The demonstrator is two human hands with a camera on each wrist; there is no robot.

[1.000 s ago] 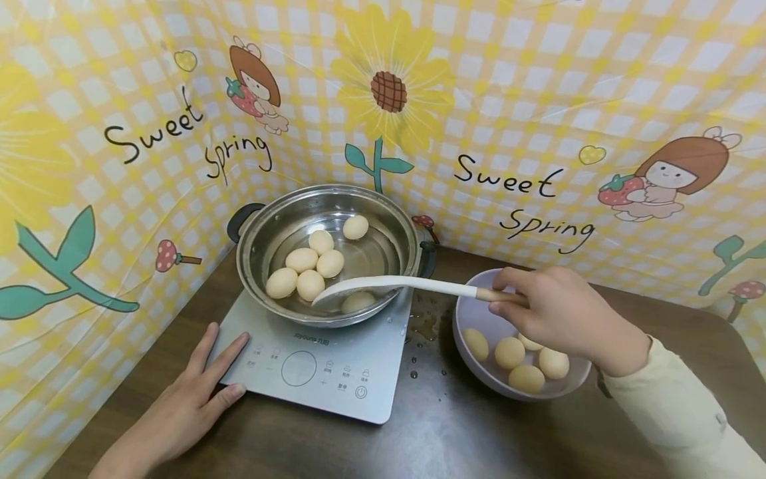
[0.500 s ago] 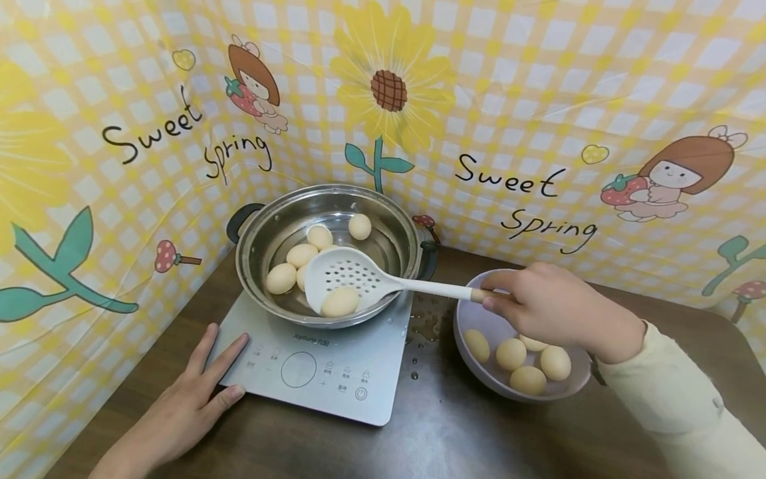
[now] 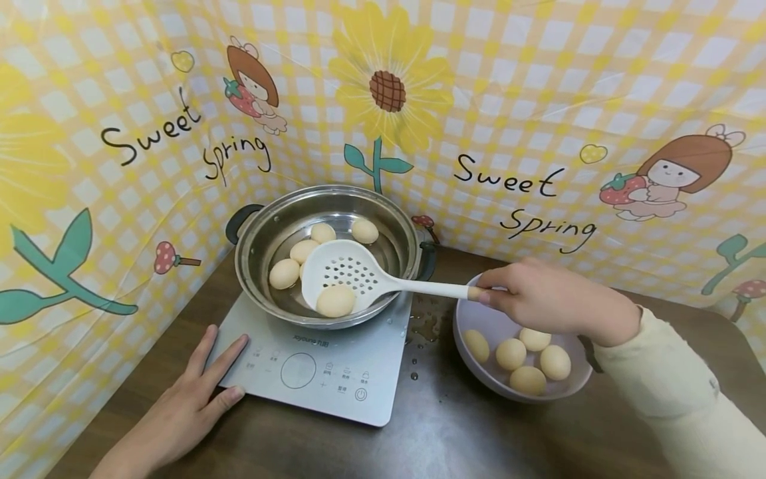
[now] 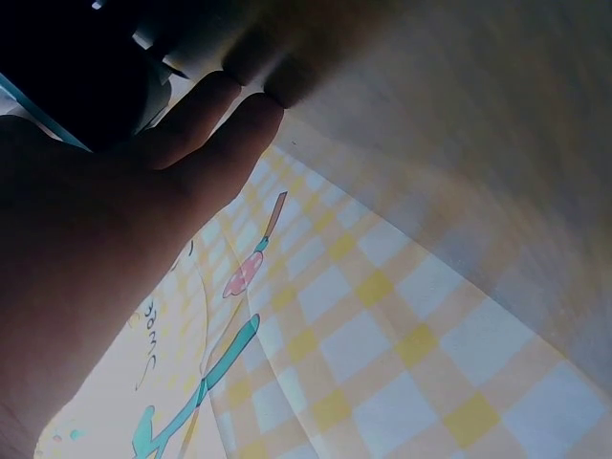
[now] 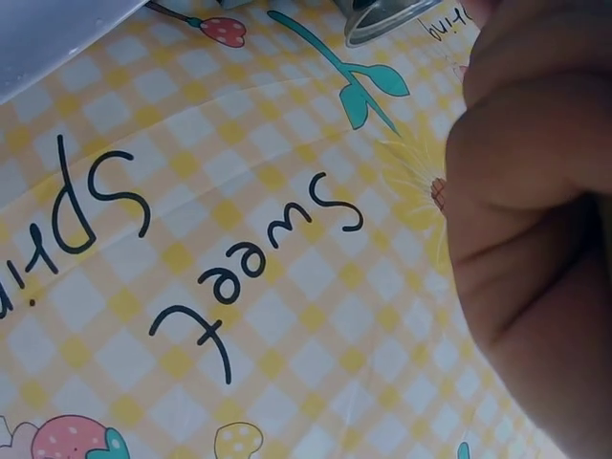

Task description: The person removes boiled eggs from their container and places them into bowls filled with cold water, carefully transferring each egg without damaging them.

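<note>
My right hand (image 3: 541, 293) grips the handle of a white slotted spoon (image 3: 353, 269), above the lilac bowl (image 3: 463, 319). The spoon's perforated head is over the steel pot (image 3: 251, 293) and carries one egg (image 3: 336, 301) near its front edge. Several more eggs lie in the pot, such as a lone egg (image 3: 365, 231) at the back; the spoon head hides part of the group. In the bowl sit several eggs, one of them a light brown egg (image 3: 528, 380). My left hand (image 3: 188, 392) rests with fingers spread at the left front corner of the induction cooker (image 3: 299, 369).
The pot stands on the cooker, its black side handle (image 3: 242, 219) sticking out left. Water drops (image 3: 426, 327) dot the brown table (image 3: 419, 446) between cooker and bowl. A yellow checked cloth (image 3: 509, 80) walls the back and left.
The slotted spoon has turned from edge-on to face up and risen, lifting an egg that lay at the pot's front. The left hand has stayed in place.
</note>
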